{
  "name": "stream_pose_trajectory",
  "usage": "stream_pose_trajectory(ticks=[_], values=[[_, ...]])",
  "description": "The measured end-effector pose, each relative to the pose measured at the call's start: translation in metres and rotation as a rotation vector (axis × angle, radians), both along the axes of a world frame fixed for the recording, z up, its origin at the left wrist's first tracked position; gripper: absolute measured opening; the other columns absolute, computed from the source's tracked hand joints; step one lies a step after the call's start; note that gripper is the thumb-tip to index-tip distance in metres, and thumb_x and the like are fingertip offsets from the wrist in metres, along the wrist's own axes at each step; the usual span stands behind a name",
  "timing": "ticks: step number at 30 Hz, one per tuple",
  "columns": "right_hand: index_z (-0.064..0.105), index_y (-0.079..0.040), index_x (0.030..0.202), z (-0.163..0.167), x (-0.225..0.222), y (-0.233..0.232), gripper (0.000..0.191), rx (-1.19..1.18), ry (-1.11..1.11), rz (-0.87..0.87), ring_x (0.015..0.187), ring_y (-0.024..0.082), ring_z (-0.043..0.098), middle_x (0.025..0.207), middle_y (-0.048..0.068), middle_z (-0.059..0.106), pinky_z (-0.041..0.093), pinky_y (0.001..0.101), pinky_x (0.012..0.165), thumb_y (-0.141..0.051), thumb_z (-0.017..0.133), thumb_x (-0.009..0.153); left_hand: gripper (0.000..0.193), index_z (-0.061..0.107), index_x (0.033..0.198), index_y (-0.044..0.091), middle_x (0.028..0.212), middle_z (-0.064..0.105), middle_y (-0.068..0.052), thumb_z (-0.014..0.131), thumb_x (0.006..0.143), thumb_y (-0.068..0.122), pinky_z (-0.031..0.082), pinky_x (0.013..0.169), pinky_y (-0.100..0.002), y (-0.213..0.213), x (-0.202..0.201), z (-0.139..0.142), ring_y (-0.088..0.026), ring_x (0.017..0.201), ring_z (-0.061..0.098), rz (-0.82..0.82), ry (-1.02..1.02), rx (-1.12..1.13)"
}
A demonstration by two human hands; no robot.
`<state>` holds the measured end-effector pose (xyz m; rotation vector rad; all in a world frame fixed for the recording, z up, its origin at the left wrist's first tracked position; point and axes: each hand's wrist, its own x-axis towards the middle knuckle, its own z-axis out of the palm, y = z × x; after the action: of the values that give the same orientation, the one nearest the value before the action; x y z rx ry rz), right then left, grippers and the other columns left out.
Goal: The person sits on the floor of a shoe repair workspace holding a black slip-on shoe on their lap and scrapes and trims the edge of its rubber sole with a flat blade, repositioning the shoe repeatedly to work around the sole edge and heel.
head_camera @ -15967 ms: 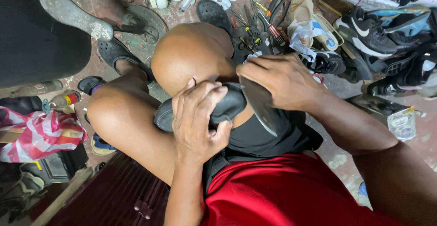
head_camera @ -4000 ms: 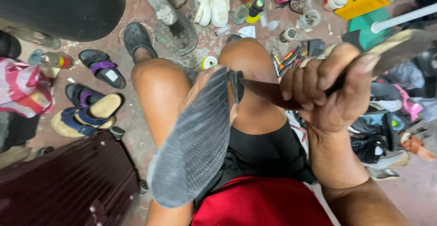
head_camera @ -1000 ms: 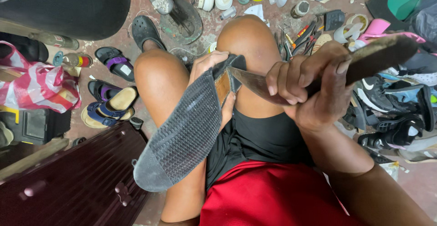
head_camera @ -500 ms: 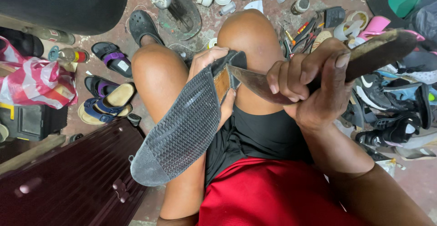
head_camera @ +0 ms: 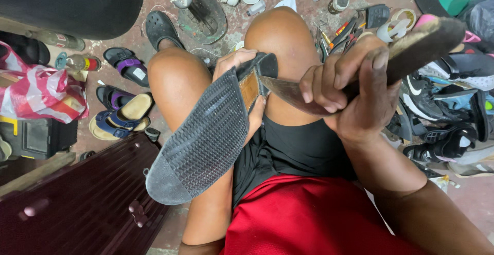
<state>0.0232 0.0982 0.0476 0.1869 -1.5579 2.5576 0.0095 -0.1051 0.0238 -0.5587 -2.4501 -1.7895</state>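
A dark shoe with a ribbed black sole lies sole up across my knees, toe towards me. My left hand grips its heel end from behind, fingers wrapped over the top edge. My right hand is closed around a large knife with a thick brownish handle. The knife's flat metal blade points left, and its tip touches the shoe at the heel, beside a brown patch.
Sandals and slippers lie on the floor at left beside a striped plastic bag. A dark red suitcase sits at lower left. Sneakers, hand tools and bottles crowd the right and top. A metal shoe last stand stands ahead.
The shoe and both hands stay in much the same pose. Over the last second the view has shifted slightly and the blade has stayed against the heel.
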Motion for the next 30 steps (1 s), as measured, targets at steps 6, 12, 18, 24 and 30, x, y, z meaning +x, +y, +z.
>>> stream_pose_trajectory(ticks=[6,12,18,24,30], values=[[0.045,-0.006,0.089,-0.007,0.002,-0.003,0.047,-0.022,0.069,-0.009,0.043,0.013,0.033,0.055,0.003,0.036,0.044,0.0369,0.059,-0.043,0.037,0.117,0.067,0.046,0.141,0.002,0.138,0.055,-0.016,0.075,0.082,-0.009,0.045,0.121,-0.036,0.005,0.000,0.005,-0.029,0.132,0.057,0.035,-0.005,-0.011],[0.044,-0.006,0.094,-0.009,0.008,0.002,0.045,0.037,0.034,0.010,0.044,0.013,0.030,0.055,0.003,0.034,0.043,0.0369,0.060,-0.044,0.034,0.117,0.067,0.046,0.139,0.004,0.132,0.054,-0.017,0.077,0.081,-0.009,0.046,0.115,-0.036,0.003,-0.003,0.004,-0.030,0.130,0.059,0.010,-0.045,-0.052],[0.045,-0.007,0.097,-0.010,0.011,0.002,0.041,-0.029,-0.025,-0.003,0.044,0.012,0.030,0.055,0.002,0.034,0.042,0.0363,0.059,-0.042,0.034,0.116,0.069,0.044,0.141,0.005,0.133,0.053,-0.017,0.076,0.082,-0.010,0.046,0.115,-0.036,0.000,-0.003,0.003,-0.031,0.130,0.058,-0.002,-0.026,-0.069],[0.043,-0.006,0.094,-0.004,0.012,0.003,0.043,0.041,-0.018,0.014,0.044,0.011,0.029,0.055,0.001,0.033,0.042,0.0359,0.059,-0.041,0.034,0.117,0.067,0.045,0.140,0.005,0.131,0.054,-0.016,0.076,0.082,-0.009,0.047,0.114,-0.035,0.002,-0.002,-0.001,-0.029,0.127,0.060,0.018,-0.032,-0.071],[0.044,-0.005,0.092,-0.001,0.012,0.000,0.045,0.025,-0.014,-0.011,0.043,0.011,0.030,0.056,0.003,0.034,0.042,0.0344,0.057,-0.040,0.036,0.119,0.066,0.045,0.142,0.004,0.132,0.054,-0.016,0.075,0.084,-0.005,0.047,0.115,-0.035,0.004,0.000,-0.003,-0.029,0.127,0.059,0.002,-0.058,0.007]])
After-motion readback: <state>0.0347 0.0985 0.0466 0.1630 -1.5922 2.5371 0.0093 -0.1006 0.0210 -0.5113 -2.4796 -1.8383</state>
